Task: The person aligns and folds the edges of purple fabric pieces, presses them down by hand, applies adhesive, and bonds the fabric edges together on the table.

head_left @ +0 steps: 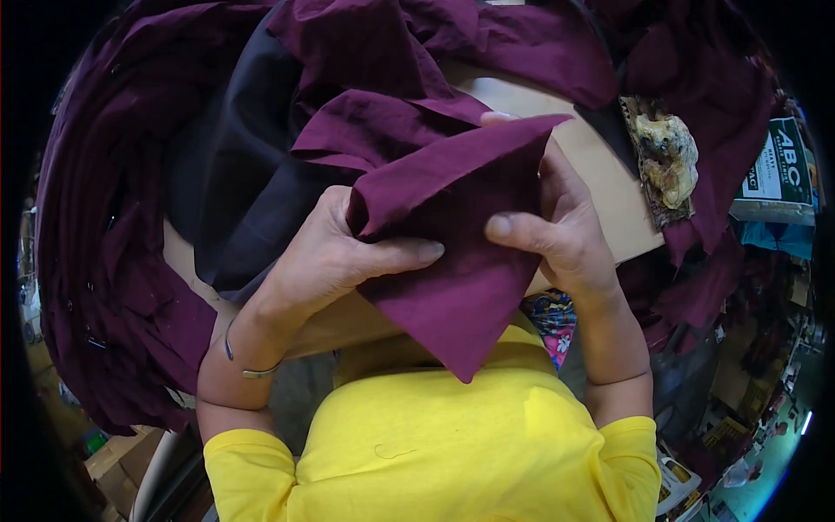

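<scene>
Both hands hold a maroon fabric piece [461, 209] in front of my chest, its pointed corner hanging down toward the yellow shirt. My left hand [335, 252] grips the left side, thumb lying across the front and fingers hidden behind the cloth. On the right side, my right hand [561, 226] pinches the fabric with its thumb in front; a fingertip shows above the upper edge. Behind the held piece, more maroon cloth [365, 130] lies in loose folds, beside a black fabric [252, 174].
A tan board [609, 191] lies under the cloth. A thick maroon fabric pile [104, 217] drapes on the left. At the right are a yellowish lump [665, 157] on corrugated cardboard, more maroon cloth [696, 287] and a green-and-white ABC box [778, 170].
</scene>
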A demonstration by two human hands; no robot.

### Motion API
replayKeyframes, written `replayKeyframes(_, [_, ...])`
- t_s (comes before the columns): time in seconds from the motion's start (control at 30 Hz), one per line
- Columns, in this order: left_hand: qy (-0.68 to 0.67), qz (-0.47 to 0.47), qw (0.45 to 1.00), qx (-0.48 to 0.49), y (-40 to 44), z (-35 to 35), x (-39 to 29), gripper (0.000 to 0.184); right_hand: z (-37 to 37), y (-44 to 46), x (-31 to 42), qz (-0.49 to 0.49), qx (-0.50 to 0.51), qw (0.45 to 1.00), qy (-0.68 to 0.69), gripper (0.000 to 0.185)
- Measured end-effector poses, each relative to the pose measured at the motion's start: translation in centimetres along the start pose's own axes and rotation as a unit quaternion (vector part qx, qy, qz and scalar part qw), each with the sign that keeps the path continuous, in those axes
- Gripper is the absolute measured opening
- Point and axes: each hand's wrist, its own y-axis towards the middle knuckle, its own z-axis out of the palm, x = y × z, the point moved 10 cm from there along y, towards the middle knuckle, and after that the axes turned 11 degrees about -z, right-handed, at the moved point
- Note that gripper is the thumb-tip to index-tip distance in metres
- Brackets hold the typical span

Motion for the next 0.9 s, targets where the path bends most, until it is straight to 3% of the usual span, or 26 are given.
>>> replayKeyframes(0.07, [0.010,0.022,1.000,0.005,0.0,0.2,-0.2,0.031,0.7,0.0,-0.7,0.009,-0.005,1.000,0.029,0.068])
replayKeyframes(0.1, [0.013,0.011,1.000,-0.003,0.0,0.1,-0.1,0.031,0.8,0.3,-0.3,0.017,0.019,0.997,-0.067,0.070])
replayKeyframes(0.2, [0.000,-0.021,1.000,-0.021,-0.1,-0.6,0.3,0.030,0.0,0.4,-0.9,0.012,-0.009,1.000,-0.007,0.069])
replayKeyframes(0.4, [0.012,-0.035,0.999,-0.010,-0.3,-1.3,1.0,0.022,-0.3,0.3,-0.5,0.030,-0.017,0.998,-0.046,0.062])
replayKeyframes(0.47, [0.060,-0.017,0.998,-0.023,-0.5,-1.4,0.5,0.021,-0.9,0.2,-0.7,0.062,-0.032,0.997,-0.044,0.061])
replayKeyframes(0.53, [0.210,0.053,0.976,-0.026,-1.3,-1.5,-0.7,0.021,-1.7,0.4,0.2,0.008,-0.051,0.998,-0.040,0.059])
replayKeyframes(0.6, [0.534,0.061,0.839,-0.083,-2.3,-1.7,-1.0,0.025,-2.8,0.1,1.5,-0.017,-0.029,0.999,-0.017,0.056])
replayKeyframes(0.63, [0.525,0.094,0.843,-0.072,-3.0,-1.3,-1.4,0.026,-3.0,0.0,2.3,-0.009,-0.063,0.996,-0.055,0.055])
replayKeyframes(0.73, [0.504,0.180,0.844,-0.046,-5.2,-0.5,-2.0,0.026,-1.0,-0.7,2.2,0.002,0.037,0.996,0.084,0.053])
replayKeyframes(0.77, [0.503,0.198,0.840,-0.044,-6.0,-0.4,-2.1,0.025,-0.6,-0.7,2.1,0.003,0.083,0.994,0.073,0.052])
replayKeyframes(0.87, [0.508,0.213,0.834,-0.041,-7.9,-1.2,-2.0,0.029,1.1,1.9,2.3,-0.089,0.126,0.968,-0.199,0.052])
replayKeyframes(0.9, [0.499,0.213,0.838,-0.052,-8.5,-1.6,-2.1,0.026,2.1,2.8,3.1,-0.166,0.134,0.877,-0.430,0.055])
